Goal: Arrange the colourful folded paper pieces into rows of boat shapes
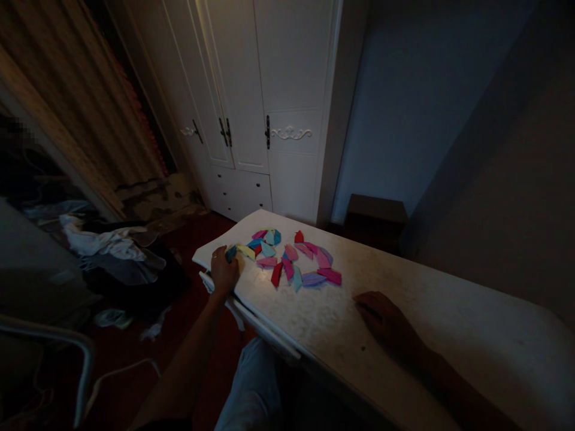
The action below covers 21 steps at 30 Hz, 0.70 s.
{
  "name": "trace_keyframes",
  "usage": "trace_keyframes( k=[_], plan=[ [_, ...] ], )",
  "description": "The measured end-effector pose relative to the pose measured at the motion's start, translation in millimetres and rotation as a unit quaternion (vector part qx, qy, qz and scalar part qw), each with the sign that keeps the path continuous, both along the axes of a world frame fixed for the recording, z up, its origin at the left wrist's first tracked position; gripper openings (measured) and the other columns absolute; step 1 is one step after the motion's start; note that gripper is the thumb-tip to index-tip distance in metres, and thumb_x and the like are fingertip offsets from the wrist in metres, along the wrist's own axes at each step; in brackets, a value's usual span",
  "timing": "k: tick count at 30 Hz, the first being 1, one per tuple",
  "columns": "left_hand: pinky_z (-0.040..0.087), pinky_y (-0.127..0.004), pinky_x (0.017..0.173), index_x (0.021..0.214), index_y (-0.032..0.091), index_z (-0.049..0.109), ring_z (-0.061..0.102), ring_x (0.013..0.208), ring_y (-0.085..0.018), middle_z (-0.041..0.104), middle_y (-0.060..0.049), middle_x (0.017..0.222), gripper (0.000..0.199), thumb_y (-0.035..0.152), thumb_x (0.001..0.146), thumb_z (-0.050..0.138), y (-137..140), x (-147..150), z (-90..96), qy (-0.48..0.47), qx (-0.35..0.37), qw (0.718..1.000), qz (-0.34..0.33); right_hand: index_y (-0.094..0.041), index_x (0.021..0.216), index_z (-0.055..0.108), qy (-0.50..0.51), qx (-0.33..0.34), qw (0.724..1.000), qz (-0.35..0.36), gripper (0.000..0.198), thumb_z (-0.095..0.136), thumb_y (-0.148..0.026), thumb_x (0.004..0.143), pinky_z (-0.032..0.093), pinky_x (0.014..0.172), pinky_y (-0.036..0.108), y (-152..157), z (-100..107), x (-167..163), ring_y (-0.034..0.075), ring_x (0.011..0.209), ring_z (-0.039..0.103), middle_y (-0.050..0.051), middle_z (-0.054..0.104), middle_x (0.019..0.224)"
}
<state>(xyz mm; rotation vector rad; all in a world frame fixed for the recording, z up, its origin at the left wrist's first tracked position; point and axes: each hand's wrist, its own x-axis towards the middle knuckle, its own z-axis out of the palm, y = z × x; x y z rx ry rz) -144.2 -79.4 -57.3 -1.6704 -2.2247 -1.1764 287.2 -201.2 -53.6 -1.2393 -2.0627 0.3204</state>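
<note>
In head view, left hand (224, 273) with fingers closed on a blue piece (230, 254), at left end of the table (417, 293), coloured pieces (287, 268) in curved rows beside it, right hand (381, 316) apart from them, fingers bent, their hold I cannot tell.

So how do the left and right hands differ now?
The left hand pinches a dark blue piece; the right hand shows nothing held. The left hand is beside the colored pieces; the right hand lies apart from them and looks darker. Both are bare, at the white table.
</note>
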Motion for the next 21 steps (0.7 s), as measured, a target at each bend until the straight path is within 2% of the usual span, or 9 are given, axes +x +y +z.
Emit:
trace_keyframes(
  k=[6,14,21],
  plan=[
    [0.04,-0.045,0.102,0.119,0.01,0.051,0.052,0.116,-0.03,0.055,-0.017,0.122,0.043,0.021,0.078,0.053,3.0,-2.3,-3.7,-0.008,0.035,0.999,-0.024,-0.021,0.099,0.067,0.008,-0.015,1.0,-0.019,0.022,0.049,-0.028,0.089,0.054,0.081,0.041,-0.3,4.0,-3.0,0.023,0.09,0.064,0.009,0.069,0.097],
    [0.03,-0.048,0.108,0.124,0.008,0.047,0.037,0.13,-0.033,0.045,-0.02,0.134,0.048,0.032,0.083,0.048,-9.9,-1.6,-16.5,0.018,0.017,0.999,-0.024,-0.02,0.102,0.066,0.014,-0.028,0.997,-0.074,0.022,0.049,-0.027,0.09,0.052,0.082,0.041,4.5,-2.1,-4.2,0.022,0.091,0.062,0.009,0.068,0.099],
    [0.028,-0.05,0.11,0.129,0.002,0.045,0.036,0.131,-0.036,0.047,-0.024,0.131,0.059,0.038,0.082,0.044,-10.5,0.8,-10.6,0.042,0.007,0.998,-0.055,-0.02,0.102,0.065,-0.046,0.008,0.994,-0.095,0.022,0.046,-0.02,0.092,0.051,0.082,0.039,8.6,-1.7,-15.0,0.021,0.089,0.059,0.009,0.064,0.095]
  ],
)
